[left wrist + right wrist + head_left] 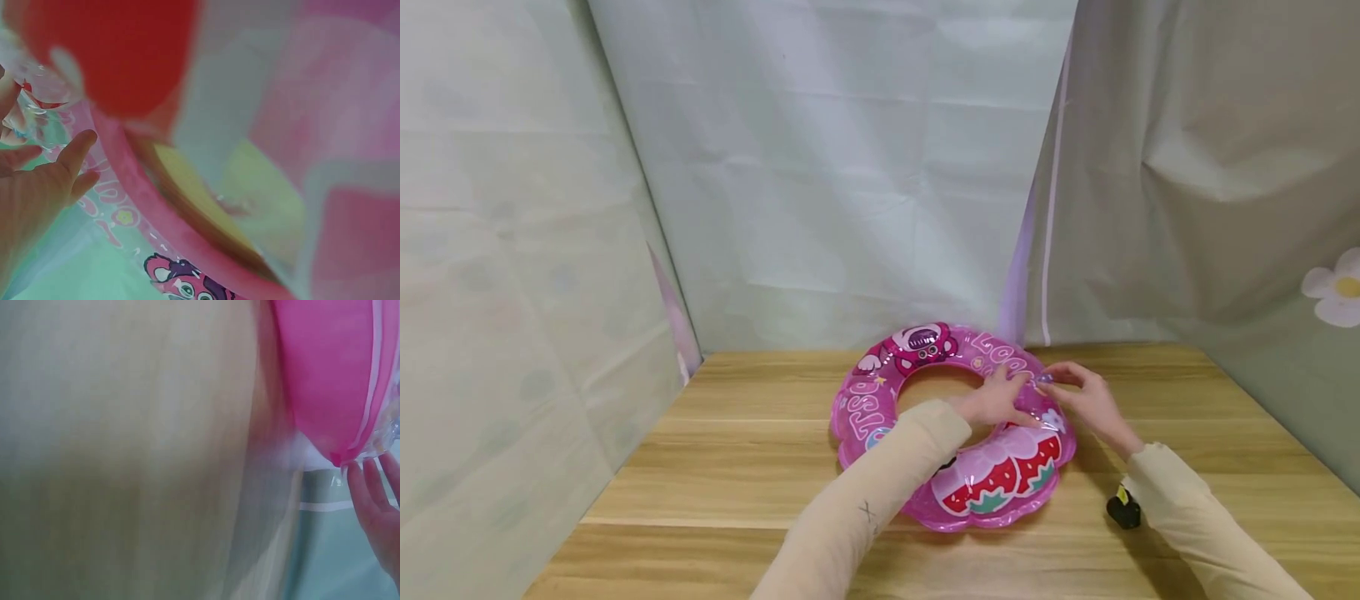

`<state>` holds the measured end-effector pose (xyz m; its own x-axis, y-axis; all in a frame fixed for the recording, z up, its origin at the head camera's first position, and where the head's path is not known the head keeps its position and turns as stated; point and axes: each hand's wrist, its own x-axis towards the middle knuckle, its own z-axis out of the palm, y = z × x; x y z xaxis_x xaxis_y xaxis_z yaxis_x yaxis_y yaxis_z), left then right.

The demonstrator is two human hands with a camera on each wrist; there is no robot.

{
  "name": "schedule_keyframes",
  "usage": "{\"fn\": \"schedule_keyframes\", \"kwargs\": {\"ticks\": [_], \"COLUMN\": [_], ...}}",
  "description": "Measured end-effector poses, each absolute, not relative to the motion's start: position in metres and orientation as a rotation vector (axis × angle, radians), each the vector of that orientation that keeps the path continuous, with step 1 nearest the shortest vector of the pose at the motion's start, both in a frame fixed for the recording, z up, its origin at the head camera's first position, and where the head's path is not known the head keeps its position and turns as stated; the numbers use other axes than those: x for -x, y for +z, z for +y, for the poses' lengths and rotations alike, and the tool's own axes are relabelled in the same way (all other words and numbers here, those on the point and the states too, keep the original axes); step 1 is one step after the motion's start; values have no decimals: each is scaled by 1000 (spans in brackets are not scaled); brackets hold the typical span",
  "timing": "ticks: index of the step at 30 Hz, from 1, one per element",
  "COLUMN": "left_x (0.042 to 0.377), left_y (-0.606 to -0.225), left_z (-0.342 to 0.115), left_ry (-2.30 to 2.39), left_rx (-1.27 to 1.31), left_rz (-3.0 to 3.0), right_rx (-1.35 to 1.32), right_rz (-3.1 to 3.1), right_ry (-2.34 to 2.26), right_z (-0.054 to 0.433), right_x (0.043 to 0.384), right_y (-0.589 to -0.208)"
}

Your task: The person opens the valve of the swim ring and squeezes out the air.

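An inflated pink swim ring (pixel 868 392), printed with a bear, lettering and strawberries, lies on the wooden table. My left hand (pixel 996 400) reaches across its hole and rests on the right side of the tube, fingers spread. At the ring's outer right edge, the thumb and fingers of my right hand (pixel 1093 404) pinch a small clear bluish valve (pixel 1043 379). The left wrist view has the left hand (pixel 37 194) lying along the printed tube. From the right wrist, the fingertips of the right hand (pixel 381 506) are at the ring's edge, beside clear plastic.
Wood-grain tabletop (pixel 737 467) surrounds the ring. Pale hanging sheets (pixel 865 167) close off the back and both sides, close behind the table's far edge. A small black device (pixel 1123 508) with a yellow mark is beside the right sleeve.
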<state>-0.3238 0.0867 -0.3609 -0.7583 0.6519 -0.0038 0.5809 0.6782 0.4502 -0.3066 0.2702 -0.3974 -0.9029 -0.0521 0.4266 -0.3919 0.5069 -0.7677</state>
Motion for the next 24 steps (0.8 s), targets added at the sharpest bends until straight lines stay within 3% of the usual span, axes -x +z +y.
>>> {"fn": "schedule_keyframes", "kwargs": {"ticks": [24], "left_x": [317], "left_y": [-364], "left_z": [90], "left_ry": [479], "left_rx": [-1035], "left_rz": [2793], "right_rx": [-24], "right_rz": [-2404], "right_ry": [1182], "right_z": [249], "right_x": [304], "right_y": [-395]}}
